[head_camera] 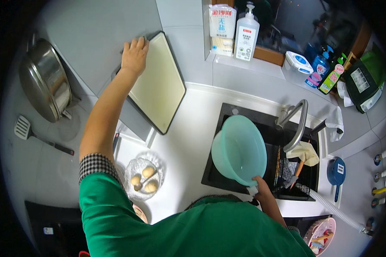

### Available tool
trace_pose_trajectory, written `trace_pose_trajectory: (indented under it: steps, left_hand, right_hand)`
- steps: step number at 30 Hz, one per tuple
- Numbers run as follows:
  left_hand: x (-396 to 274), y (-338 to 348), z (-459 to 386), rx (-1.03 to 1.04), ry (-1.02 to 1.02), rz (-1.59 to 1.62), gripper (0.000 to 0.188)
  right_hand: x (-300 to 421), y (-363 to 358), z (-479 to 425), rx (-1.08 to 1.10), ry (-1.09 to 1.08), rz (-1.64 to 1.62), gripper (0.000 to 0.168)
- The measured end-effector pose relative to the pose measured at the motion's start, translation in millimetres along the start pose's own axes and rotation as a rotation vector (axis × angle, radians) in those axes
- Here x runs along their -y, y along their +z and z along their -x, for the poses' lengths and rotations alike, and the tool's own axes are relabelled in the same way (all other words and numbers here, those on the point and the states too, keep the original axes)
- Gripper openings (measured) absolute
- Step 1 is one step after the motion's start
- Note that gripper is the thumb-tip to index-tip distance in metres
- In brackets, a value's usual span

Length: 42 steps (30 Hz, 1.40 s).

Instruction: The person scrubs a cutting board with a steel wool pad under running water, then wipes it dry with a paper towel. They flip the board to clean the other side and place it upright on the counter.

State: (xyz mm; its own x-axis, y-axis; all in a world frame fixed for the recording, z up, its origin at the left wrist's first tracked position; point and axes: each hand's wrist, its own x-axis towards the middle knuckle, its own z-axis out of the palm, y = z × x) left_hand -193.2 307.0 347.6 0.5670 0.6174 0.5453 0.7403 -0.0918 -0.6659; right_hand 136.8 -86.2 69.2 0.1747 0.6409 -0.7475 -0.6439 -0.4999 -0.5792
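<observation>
My left hand (135, 54) is on the upper edge of a cream cutting board or tray with a dark rim (159, 83), which leans against the grey wall; its fingers curl over that edge. My right hand (263, 189) grips the near rim of a light green plastic basin (249, 151), tilted over the black sink (270, 135), with a pale cloth or similar piece at the fingers. The basin's inside shows no solid contents. To the left on the white counter, a glass bowl (159, 180) holds several round yellowish items (148, 172) and a spoon (138, 186).
A curved metal faucet (300, 125) rises beside the sink. Pump bottles (245, 38) and a lidded plastic box (296, 67) line the window ledge. A steel pan (45, 80) and a slotted turner (23, 128) hang at left. A corrugated hose (331, 207) crosses the right counter edge.
</observation>
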Motion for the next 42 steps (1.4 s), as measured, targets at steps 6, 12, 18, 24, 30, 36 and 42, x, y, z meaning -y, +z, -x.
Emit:
trace_pose_trajectory:
  steps: [6,12,18,24,30,36,42]
  left_hand:
    - [-86.6,-64.7,121.6,0.075,-0.046,0.776,0.041]
    - [-139.2,-149.3,276.0,0.597,-0.304,1.426,0.036]
    - [-145.4,-188.7,346.0,0.852,-0.524,1.447,0.032]
    - [-155.0,-205.7,343.9,0.754,-0.522,1.397,0.033]
    - [-149.1,-222.4,359.6,0.937,-0.577,1.373,0.036]
    - [-110.3,-223.5,403.6,0.989,-0.812,1.251,0.035]
    - [-31.9,-172.0,503.2,0.949,-1.111,1.206,0.040]
  right_hand:
    - [17.4,19.4,-10.8,0.054,-0.084,0.152,0.028]
    - [34.4,70.4,-36.1,0.213,-0.140,0.230,0.028]
    - [46.3,119.8,-44.5,0.392,-0.202,0.249,0.030]
    - [25.9,123.6,-40.5,0.472,-0.081,0.185,0.024]
    - [18.4,98.8,-33.6,0.417,-0.063,0.335,0.021]
    - [11.7,83.6,-44.9,0.477,-0.065,0.383,0.026]
    - [14.4,87.4,-31.0,0.468,-0.071,0.410,0.023]
